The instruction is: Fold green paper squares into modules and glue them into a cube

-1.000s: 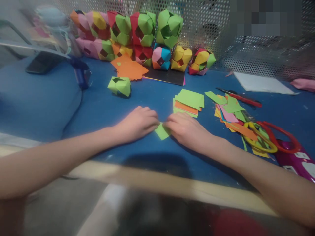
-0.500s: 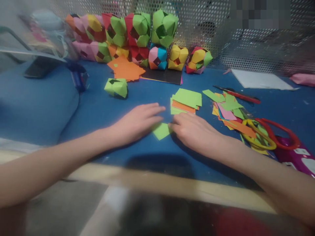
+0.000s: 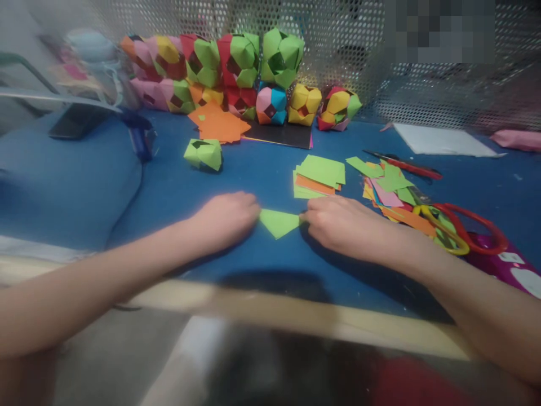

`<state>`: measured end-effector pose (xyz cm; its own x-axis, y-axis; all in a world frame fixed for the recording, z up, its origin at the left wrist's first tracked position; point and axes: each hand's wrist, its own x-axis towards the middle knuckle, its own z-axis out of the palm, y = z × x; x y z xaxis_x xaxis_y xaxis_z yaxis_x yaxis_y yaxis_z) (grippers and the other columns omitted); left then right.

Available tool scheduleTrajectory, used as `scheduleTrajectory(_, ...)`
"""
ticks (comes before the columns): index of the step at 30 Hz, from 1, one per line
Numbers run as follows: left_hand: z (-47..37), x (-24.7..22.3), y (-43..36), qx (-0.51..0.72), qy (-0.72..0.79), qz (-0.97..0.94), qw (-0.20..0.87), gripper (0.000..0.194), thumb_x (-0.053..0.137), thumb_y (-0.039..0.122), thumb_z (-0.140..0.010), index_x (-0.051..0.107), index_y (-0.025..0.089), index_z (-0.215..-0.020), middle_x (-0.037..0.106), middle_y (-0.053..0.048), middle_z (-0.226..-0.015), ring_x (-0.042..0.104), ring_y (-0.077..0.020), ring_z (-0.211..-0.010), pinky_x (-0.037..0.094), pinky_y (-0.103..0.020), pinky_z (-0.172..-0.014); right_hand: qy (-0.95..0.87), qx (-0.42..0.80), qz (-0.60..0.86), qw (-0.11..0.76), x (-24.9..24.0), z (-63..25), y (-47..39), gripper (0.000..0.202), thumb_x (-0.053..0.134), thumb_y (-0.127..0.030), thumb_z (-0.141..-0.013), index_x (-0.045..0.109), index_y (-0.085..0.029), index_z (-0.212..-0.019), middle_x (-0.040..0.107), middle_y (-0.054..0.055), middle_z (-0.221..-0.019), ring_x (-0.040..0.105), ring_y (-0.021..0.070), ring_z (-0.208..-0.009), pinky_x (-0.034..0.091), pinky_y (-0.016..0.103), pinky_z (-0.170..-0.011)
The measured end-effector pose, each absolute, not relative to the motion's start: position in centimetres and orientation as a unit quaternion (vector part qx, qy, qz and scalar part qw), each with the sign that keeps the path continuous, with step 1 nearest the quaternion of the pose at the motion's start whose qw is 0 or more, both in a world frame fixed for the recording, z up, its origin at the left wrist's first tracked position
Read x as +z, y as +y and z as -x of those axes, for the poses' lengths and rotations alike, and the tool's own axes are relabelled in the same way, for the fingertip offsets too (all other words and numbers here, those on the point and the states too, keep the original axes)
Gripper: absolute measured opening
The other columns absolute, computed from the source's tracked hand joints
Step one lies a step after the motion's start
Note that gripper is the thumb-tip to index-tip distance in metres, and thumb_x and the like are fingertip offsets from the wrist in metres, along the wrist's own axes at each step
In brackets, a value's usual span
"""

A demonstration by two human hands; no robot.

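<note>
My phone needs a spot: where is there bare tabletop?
Left: the tabletop bordered by the blue glue gun, green folded-paper piece and left hand. Right: between the white sheet and red scissors handle. Crowded: at the paper scraps by that handle and around the stacked origami balls.

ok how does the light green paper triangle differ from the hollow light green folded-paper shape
The light green paper triangle looks flat, while the hollow light green folded-paper shape is bulky, with an opening. The triangle's ends are at the left hand and right hand; the hollow shape is apart from both. Both are light green paper.
</note>
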<state>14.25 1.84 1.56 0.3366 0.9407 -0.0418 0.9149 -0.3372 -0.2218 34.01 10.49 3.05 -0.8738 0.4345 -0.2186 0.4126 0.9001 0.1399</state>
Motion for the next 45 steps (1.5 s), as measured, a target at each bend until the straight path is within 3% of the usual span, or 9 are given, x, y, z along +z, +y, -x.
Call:
scheduleTrajectory(4, -13.5, 1.6, 2.3, 0.050, -0.622, 0.776, 0.088, 0.021, 0.041, 0.014, -0.082, 0.062, 0.012, -0.081, 0.060, -0.010, -0.076, 0.056, -0.0220, -0.068, 0.042, -0.030, -0.053, 0.973, -0.004, -0.207, 0.104, 2.7, -34.6, 11.7, 0.025, 0.040, -0.013, -0.083, 0.064, -0.015, -0.075, 0.061, 0.008, -0.077, 0.055, 0.0186, -0.069, 0.029, 0.030, -0.053)
scheduleTrajectory(11, -13.7, 0.7, 2.6, -0.149, -0.537, 0.830, -0.030, 0.041, 0.050, 0.018, -0.078, 0.051, 0.013, -0.119, 0.056, -0.012, -0.119, 0.052, -0.0224, -0.108, 0.045, -0.034, -0.092, 0.961, -0.079, -0.260, 0.061, 2.3, -34.0, 12.2, 0.021, 0.043, -0.014, -0.079, 0.063, -0.017, -0.079, 0.066, 0.007, -0.085, 0.059, 0.0183, -0.075, 0.036, 0.028, -0.060)
scheduleTrajectory(14, -13.8, 0.0, 2.9, -0.164, -0.541, 0.822, -0.062, 0.023, 0.043, 0.020, -0.085, 0.059, 0.013, -0.099, 0.062, -0.011, -0.100, 0.056, -0.0200, -0.093, 0.047, -0.032, -0.083, 0.945, -0.145, -0.292, 0.010, 2.2, -33.7, 12.3, 0.023, 0.042, -0.017, -0.083, 0.064, -0.018, -0.086, 0.068, 0.007, -0.090, 0.060, 0.0196, -0.080, 0.041, 0.030, -0.068)
scheduleTrajectory(17, -13.8, -0.4, 3.1, -0.233, -0.593, 0.768, -0.055, 0.020, 0.039, 0.017, -0.086, 0.058, 0.014, -0.083, 0.061, -0.007, -0.082, 0.054, -0.0157, -0.076, 0.045, -0.028, -0.072, 0.902, -0.244, -0.335, -0.118, 2.2, -33.4, 12.0, 0.030, 0.038, -0.034, -0.090, 0.061, -0.017, -0.098, 0.066, 0.008, -0.094, 0.060, 0.0203, -0.085, 0.044, 0.033, -0.076)
scheduleTrajectory(21, -14.0, -0.3, 3.0, -0.333, -0.645, 0.682, -0.091, 0.009, 0.046, 0.018, -0.081, 0.054, 0.015, -0.079, 0.057, -0.002, -0.076, 0.049, -0.0123, -0.066, 0.040, -0.025, -0.063, 0.816, -0.367, -0.372, -0.249, 1.1, -32.5, 11.5, 0.053, 0.052, -0.051, -0.081, 0.049, -0.014, -0.119, 0.059, 0.011, -0.107, 0.058, 0.0209, -0.090, 0.047, 0.036, -0.079)
scheduleTrajectory(24, -14.4, -0.4, 3.0, -0.377, -0.651, 0.633, -0.182, 0.006, 0.048, 0.020, -0.079, 0.052, 0.016, -0.082, 0.055, 0.001, -0.072, 0.047, -0.0109, -0.063, 0.039, -0.024, -0.061, 0.768, -0.441, -0.380, -0.268, -0.3, -31.7, 11.3, 0.063, 0.061, -0.036, -0.072, 0.039, -0.015, -0.127, 0.053, 0.012, -0.114, 0.058, 0.0177, -0.084, 0.048, 0.036, -0.076)
scheduleTrajectory(28, -14.6, -0.5, 3.2, -0.411, -0.653, 0.583, -0.254, 0.013, 0.052, 0.023, -0.076, 0.051, 0.016, -0.087, 0.051, 0.003, -0.072, 0.046, -0.0105, -0.064, 0.038, -0.024, -0.060, 0.748, -0.513, -0.332, -0.260, -1.2, -31.1, 11.3, 0.061, 0.050, -0.015, -0.068, 0.036, -0.017, -0.127, 0.055, 0.006, -0.097, 0.053, 0.0135, -0.071, 0.047, 0.031, -0.064)
scheduleTrajectory(34, -14.1, -0.8, 3.6, -0.424, -0.639, 0.584, -0.267, 0.017, 0.053, 0.022, -0.076, 0.054, 0.017, -0.092, 0.048, 0.004, -0.067, 0.044, -0.0098, -0.060, 0.036, -0.023, -0.056, 0.759, -0.509, -0.330, -0.237, -0.7, -31.2, 10.9, 0.065, 0.045, -0.008, -0.062, 0.037, -0.012, -0.127, 0.058, 0.004, -0.085, 0.052, 0.0134, -0.065, 0.044, 0.027, -0.055)
scheduleTrajectory(45, -13.4, -1.1, 4.0, -0.325, -0.635, 0.684, -0.151, 0.021, 0.050, 0.013, -0.076, 0.056, 0.015, -0.095, 0.062, -0.003, -0.088, 0.055, -0.0143, -0.080, 0.046, -0.030, -0.075, 0.867, -0.322, -0.296, -0.239, -1.7, -31.7, 10.9, 0.053, 0.049, -0.017, -0.074, 0.047, -0.013, -0.126, 0.061, 0.012, -0.115, 0.060, 0.0215, -0.095, 0.048, 0.041, -0.085)
